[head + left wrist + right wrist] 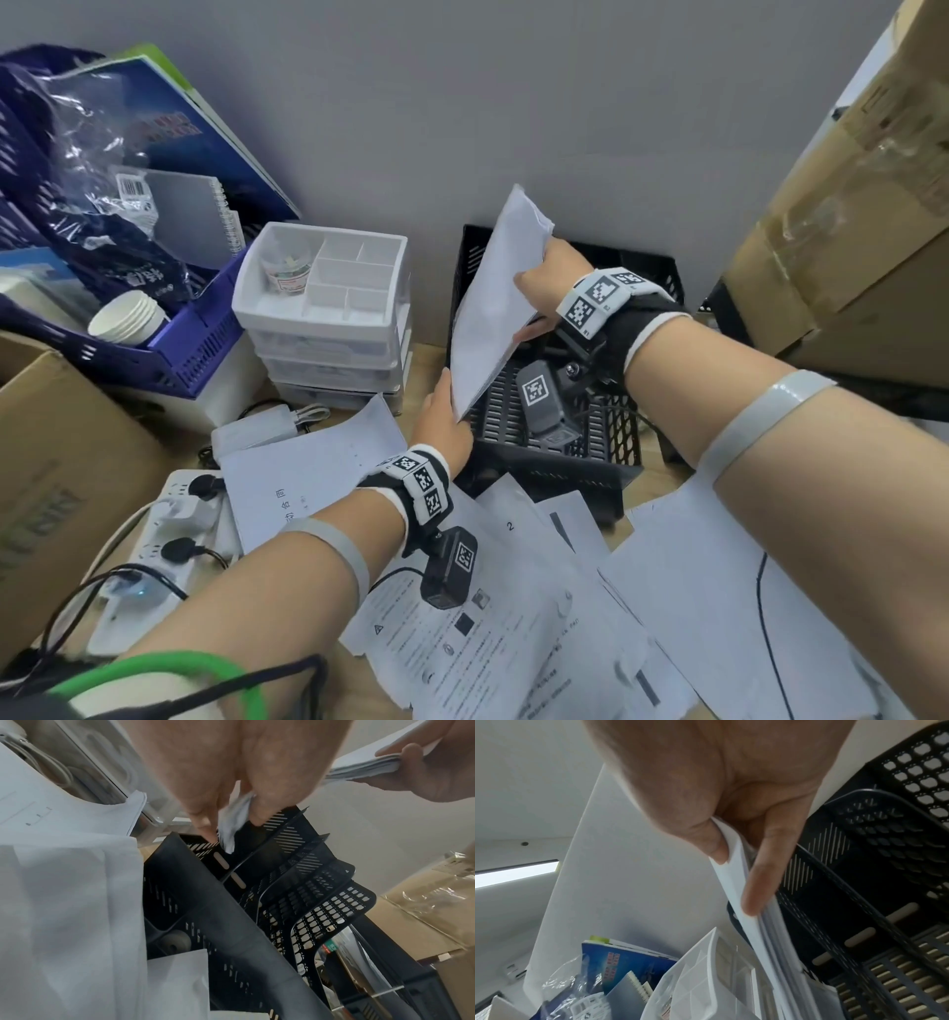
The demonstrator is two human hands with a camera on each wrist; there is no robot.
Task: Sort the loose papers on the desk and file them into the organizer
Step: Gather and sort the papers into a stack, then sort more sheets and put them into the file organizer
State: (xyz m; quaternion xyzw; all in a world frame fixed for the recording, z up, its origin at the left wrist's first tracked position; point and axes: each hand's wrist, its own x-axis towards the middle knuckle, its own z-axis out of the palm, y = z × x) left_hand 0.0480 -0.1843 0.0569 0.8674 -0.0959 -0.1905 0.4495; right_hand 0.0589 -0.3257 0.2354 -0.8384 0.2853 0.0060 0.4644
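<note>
A stack of white papers (493, 303) stands tilted over the left end of the black slotted file organizer (606, 452). My right hand (544, 288) grips the stack's right edge, thumb on one face and fingers on the other; the right wrist view shows the stack (752, 914) pinched edge-on. My left hand (441, 416) pinches the stack's bottom corner (231, 825) just above the organizer's (295, 882) left compartment. More loose printed sheets (513, 606) lie spread on the desk in front of the organizer.
A white drawer unit (328, 318) stands left of the organizer, a blue basket (169, 349) with cups and bags beyond it. A power strip (169, 534) with cables lies at the left. Cardboard boxes (847, 216) rise at the right; another box (61, 462) sits far left.
</note>
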